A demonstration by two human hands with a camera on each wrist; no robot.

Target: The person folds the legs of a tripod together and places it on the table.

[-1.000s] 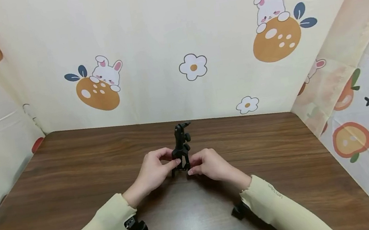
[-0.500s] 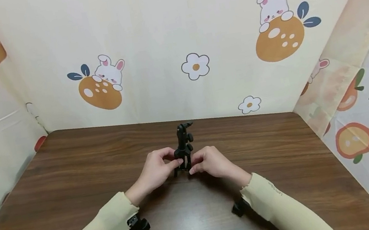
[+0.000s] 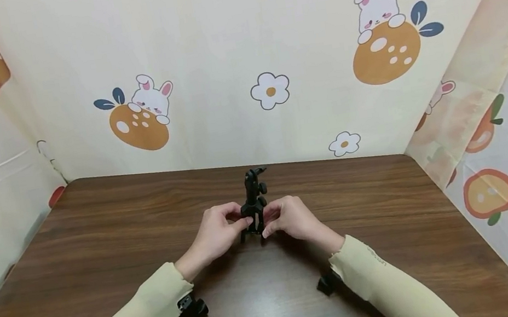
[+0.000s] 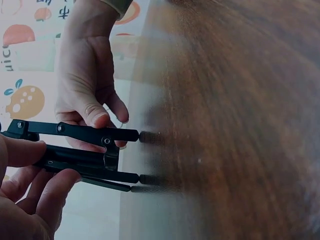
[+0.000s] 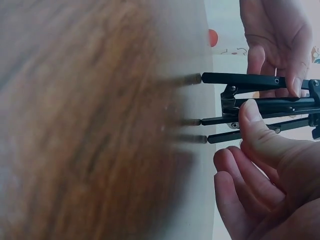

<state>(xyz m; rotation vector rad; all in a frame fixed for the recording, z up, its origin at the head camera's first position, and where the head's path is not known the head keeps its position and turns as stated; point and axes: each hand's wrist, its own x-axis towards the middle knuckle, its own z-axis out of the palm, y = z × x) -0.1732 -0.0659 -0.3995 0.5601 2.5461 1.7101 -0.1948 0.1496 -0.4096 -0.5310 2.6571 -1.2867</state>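
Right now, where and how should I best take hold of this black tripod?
I'd grip the black tripod by its upright column, above the legs, coming from your left. The knobs jut out to the right, leaving the left side plainer. The slim legs have pivots and might shift under a squeeze. Your left hand, lower on that side, could slide up.

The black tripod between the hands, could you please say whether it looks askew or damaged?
Nothing stands out: the black tripod stands roughly upright on the wooden table, held by the left hand and right hand, and no damage shows.
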